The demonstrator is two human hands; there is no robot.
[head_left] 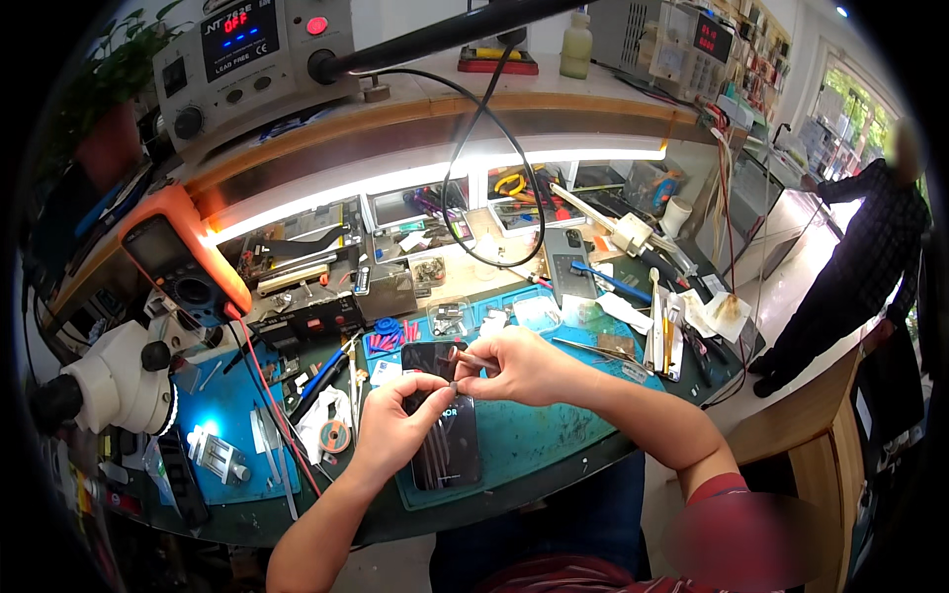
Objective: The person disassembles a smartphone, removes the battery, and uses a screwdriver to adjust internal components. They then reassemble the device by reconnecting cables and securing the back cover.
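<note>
A dark smartphone point(447, 450) lies on the blue work mat point(539, 445) in front of me, with a lit screen. Over its upper part, my left hand point(395, 423) has thumb and forefinger pinched on a tiny dark piece point(454, 388) that is too small to name. Close beside those fingertips, my right hand point(524, 368) is closed round a short, slim copper-coloured tool point(474, 362). Its tip is hard to make out. Both hands partly hide the phone's top end.
An orange multimeter point(186, 259) and a white microscope point(117, 381) stand at left. Behind the mat lie a grey phone point(570, 265), a blue brush point(613, 282) and tweezers point(598, 351). A solder spool point(335, 436) sits left of my hands. At right stands another person point(850, 267).
</note>
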